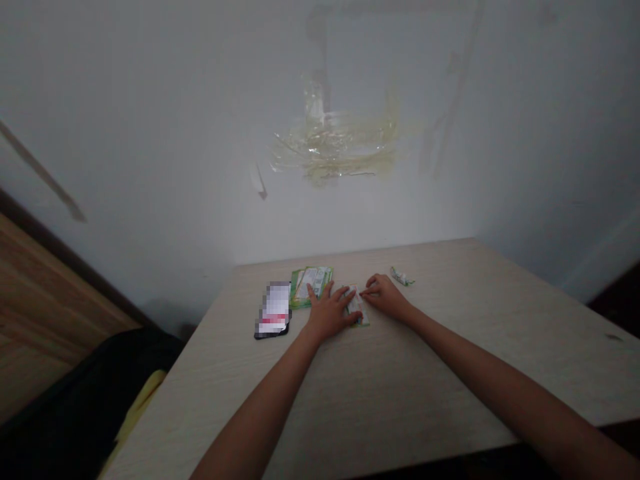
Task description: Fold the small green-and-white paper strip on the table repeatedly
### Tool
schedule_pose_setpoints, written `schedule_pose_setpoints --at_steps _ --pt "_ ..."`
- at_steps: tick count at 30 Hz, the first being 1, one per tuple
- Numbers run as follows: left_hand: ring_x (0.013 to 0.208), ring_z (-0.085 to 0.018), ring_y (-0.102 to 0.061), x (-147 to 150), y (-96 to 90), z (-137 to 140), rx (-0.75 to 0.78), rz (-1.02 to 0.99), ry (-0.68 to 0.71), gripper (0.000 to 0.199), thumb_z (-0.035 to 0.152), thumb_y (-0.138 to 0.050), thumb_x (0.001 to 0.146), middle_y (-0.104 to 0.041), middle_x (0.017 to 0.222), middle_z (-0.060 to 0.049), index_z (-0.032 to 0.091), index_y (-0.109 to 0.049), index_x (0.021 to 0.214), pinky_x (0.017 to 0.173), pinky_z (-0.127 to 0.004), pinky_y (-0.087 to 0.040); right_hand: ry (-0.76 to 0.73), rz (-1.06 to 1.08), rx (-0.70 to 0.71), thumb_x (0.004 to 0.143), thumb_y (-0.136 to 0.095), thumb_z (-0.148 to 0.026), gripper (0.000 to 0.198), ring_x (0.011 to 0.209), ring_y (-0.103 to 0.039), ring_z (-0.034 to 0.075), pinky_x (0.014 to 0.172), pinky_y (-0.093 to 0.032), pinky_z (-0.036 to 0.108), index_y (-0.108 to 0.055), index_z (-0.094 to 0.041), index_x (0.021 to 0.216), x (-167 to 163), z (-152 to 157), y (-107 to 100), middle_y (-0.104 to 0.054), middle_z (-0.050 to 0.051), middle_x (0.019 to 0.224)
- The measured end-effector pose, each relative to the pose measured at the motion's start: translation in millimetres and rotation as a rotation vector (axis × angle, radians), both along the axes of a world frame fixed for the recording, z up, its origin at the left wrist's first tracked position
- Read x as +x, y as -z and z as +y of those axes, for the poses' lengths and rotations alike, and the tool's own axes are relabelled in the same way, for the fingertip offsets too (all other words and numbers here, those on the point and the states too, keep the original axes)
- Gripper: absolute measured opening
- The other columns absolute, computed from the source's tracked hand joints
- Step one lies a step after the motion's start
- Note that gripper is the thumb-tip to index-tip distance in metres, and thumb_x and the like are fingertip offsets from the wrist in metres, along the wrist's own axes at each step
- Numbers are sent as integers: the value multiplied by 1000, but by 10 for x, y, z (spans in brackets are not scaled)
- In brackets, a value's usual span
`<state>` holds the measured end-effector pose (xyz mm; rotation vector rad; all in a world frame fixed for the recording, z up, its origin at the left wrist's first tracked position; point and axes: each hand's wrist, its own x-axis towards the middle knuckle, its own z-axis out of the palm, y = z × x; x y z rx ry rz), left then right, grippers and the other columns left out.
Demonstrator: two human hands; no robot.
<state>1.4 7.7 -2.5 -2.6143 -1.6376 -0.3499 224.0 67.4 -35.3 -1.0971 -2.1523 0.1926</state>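
My left hand lies on the table with its fingers spread, thumb and fingers over a small white card or packet with a green edge. That piece is partly hidden under the fingers. At its right edge, the fingertips of my right hand are pinched together; whatever is between them is too small to make out. Just beyond my left hand, green-and-white printed packets or leaflets lie partly overlapped. A crumpled green-and-white wrapper rests behind my right hand.
A phone with a black case, its screen blurred out, lies left of the printed packets. The pale wooden table meets a grey wall with tape remnants. Dark and yellow cloth sits beside the table's left edge.
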Motion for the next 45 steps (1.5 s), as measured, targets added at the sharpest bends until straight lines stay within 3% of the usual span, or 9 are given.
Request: schedule_pose_setpoints --at_steps 24,32,45 --pt "146 -38 -22 2 -36 -24 -19 3 1 64 73 -37 87 -45 152 2 46 -39 145 104 -81 13 173 -21 -28 88 -65 -35 20 95 -55 22 90 -45 36 -79 -25 97 -140 255 -3 -62 9 97" --pt "146 -37 -22 6 -24 -20 -19 0 -10 64 73 -38 87 -44 153 3 47 -38 145 104 -81 13 89 93 -34 86 -67 -32 15 101 -57 23 95 -43 40 -79 -24 89 -66 286 30 -64 9 102" --pt "146 -39 -22 5 -26 -24 -22 0 -4 64 72 -38 87 -44 153 3 47 -37 146 104 -80 13 55 57 -32 80 -71 -28 9 102 -58 24 96 -44 42 -78 -25 77 -69 277 55 -68 7 102"
